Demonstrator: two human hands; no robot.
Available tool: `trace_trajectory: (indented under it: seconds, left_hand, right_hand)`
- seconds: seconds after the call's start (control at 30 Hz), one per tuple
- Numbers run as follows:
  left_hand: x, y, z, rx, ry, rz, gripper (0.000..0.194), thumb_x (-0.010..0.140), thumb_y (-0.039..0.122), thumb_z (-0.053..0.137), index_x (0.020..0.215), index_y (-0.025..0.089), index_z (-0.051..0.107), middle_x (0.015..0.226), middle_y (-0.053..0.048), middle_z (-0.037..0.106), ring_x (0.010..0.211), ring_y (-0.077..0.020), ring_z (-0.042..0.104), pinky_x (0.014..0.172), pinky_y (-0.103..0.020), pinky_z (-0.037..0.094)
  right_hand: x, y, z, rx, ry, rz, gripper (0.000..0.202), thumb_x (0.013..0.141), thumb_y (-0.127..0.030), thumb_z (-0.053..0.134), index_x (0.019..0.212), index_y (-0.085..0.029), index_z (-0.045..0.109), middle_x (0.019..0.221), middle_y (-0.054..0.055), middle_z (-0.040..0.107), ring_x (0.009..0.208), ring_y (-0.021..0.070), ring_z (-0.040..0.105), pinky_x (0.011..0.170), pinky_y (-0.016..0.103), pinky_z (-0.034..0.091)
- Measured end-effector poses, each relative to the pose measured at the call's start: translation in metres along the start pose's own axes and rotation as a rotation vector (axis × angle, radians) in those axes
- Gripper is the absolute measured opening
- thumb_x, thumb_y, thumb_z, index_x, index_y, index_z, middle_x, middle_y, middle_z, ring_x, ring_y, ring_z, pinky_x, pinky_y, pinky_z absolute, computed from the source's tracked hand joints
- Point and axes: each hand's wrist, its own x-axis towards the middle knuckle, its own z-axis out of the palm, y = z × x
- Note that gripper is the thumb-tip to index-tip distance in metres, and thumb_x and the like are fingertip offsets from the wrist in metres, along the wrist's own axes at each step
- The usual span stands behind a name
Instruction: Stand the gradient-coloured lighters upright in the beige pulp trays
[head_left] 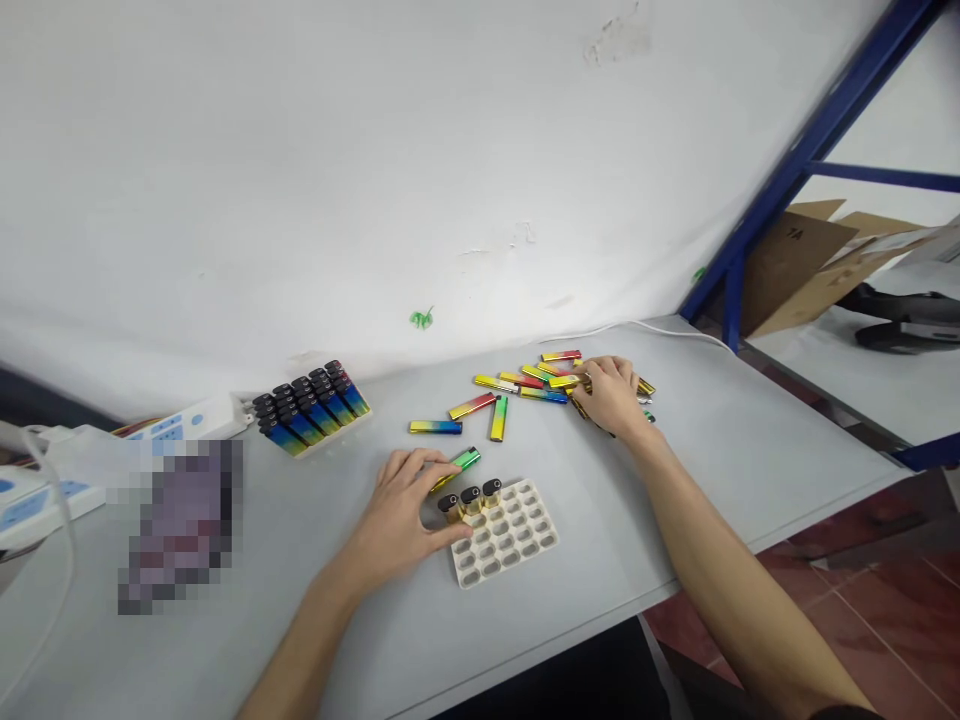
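Observation:
My right hand [606, 395] reaches into a loose pile at the back of the table, with thumb and fingers closed on a slim yellow metallic stick [564, 381]. My left hand [409, 505] is spread at the left side of a cream tray [510, 572] with rows of oval holes. Its thumb lies at the tray's edge. Its index fingertip overlaps a green-yellow stick [469, 459]; whether they touch, I cannot tell. Three gold sticks with black tops [471, 494] stand upright in the tray's back row. Several gradient-coloured sticks [472, 405] lie loose between my hands.
A second tray [334, 440] at the back left is packed with upright blue-yellow, black-topped sticks. Power strips [180, 425], a white cable [67, 540] and a blurred purple item [187, 520] lie at left. A blue metal frame [795, 165] and cardboard box [795, 260] stand right.

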Motion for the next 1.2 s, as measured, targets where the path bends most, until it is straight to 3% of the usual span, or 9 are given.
trace_trajectory:
  seconds: [0.17,0.33,0.47,0.57,0.67,0.77,0.9,1.07,1.2]
  left_hand:
    - [-0.001,-0.003,-0.002,-0.015,0.006,-0.007,0.054,0.075,0.054,0.074,0.122,0.032,0.061,0.127,-0.004,0.056,0.119,-0.0287,0.044,0.100,-0.047,0.043]
    - [-0.002,-0.004,-0.002,-0.033,0.018,0.013,0.053,0.074,0.048,0.077,0.121,0.031,0.061,0.123,-0.004,0.057,0.115,-0.0279,0.046,0.098,-0.045,0.044]
    - [-0.002,-0.003,-0.002,-0.036,0.017,0.017,0.051,0.075,0.048,0.076,0.120,0.031,0.062,0.123,-0.004,0.057,0.114,-0.0277,0.046,0.097,-0.044,0.044]
    - [-0.001,-0.004,-0.002,-0.035,0.022,0.027,0.048,0.076,0.046,0.075,0.120,0.031,0.061,0.123,-0.004,0.058,0.115,-0.0277,0.046,0.097,-0.044,0.043]
    - [0.000,-0.004,-0.003,-0.018,0.028,0.018,0.047,0.077,0.043,0.075,0.120,0.031,0.061,0.123,-0.003,0.059,0.116,-0.0276,0.045,0.099,-0.045,0.042]
    - [0.000,-0.003,-0.004,-0.009,0.013,0.009,0.047,0.078,0.041,0.075,0.121,0.030,0.060,0.123,-0.003,0.058,0.116,-0.0272,0.045,0.101,-0.045,0.041]
    - [0.000,-0.003,-0.005,-0.016,-0.004,0.014,0.045,0.080,0.040,0.073,0.122,0.030,0.059,0.124,-0.003,0.058,0.116,-0.0268,0.044,0.101,-0.045,0.041]
    - [-0.002,0.000,-0.008,-0.027,-0.034,0.012,0.046,0.082,0.044,0.071,0.123,0.030,0.058,0.126,-0.004,0.057,0.118,-0.0277,0.043,0.101,-0.046,0.041]
    - [-0.002,0.004,-0.011,-0.023,-0.078,-0.008,0.051,0.082,0.052,0.068,0.126,0.031,0.056,0.124,-0.003,0.057,0.117,-0.0279,0.043,0.099,-0.046,0.042]
  right_hand:
    - [0.000,0.002,-0.011,0.217,0.037,0.003,0.018,0.077,-0.031,0.064,0.093,-0.022,0.067,0.110,0.009,0.066,0.119,0.0332,0.041,0.099,0.051,0.035]
    - [-0.004,-0.019,-0.022,0.867,0.026,0.127,0.025,0.083,-0.042,0.064,0.096,-0.021,0.062,0.099,0.006,0.068,0.095,0.0234,0.061,0.091,0.045,0.048]
    - [-0.017,-0.049,-0.017,1.285,-0.041,0.175,0.030,0.084,-0.050,0.065,0.095,-0.024,0.058,0.087,0.001,0.063,0.076,0.0172,0.062,0.073,0.037,0.057]
    - [-0.029,-0.068,-0.011,1.343,-0.203,0.153,0.030,0.082,-0.050,0.067,0.093,-0.023,0.062,0.086,0.001,0.058,0.072,0.0147,0.056,0.063,0.032,0.058]
    - [-0.038,-0.081,-0.008,1.328,-0.333,0.095,0.030,0.082,-0.048,0.068,0.094,-0.020,0.065,0.090,0.002,0.060,0.077,0.0143,0.057,0.068,0.031,0.058]
    - [-0.043,-0.088,-0.006,1.345,-0.392,0.072,0.030,0.085,-0.048,0.066,0.094,-0.019,0.064,0.091,0.003,0.062,0.084,0.0158,0.060,0.076,0.033,0.057]
    - [-0.046,-0.092,-0.005,1.413,-0.415,0.150,0.031,0.087,-0.051,0.062,0.097,-0.022,0.059,0.078,-0.001,0.057,0.069,0.0132,0.058,0.065,0.029,0.056]
    - [-0.049,-0.095,-0.008,1.480,-0.462,0.164,0.033,0.091,-0.055,0.053,0.108,-0.026,0.054,0.070,-0.007,0.043,0.045,0.0072,0.037,0.036,0.019,0.035]
    - [-0.050,-0.096,-0.010,1.441,-0.483,0.156,0.033,0.093,-0.056,0.049,0.113,-0.029,0.052,0.063,-0.008,0.042,0.039,0.0065,0.030,0.035,0.018,0.023]
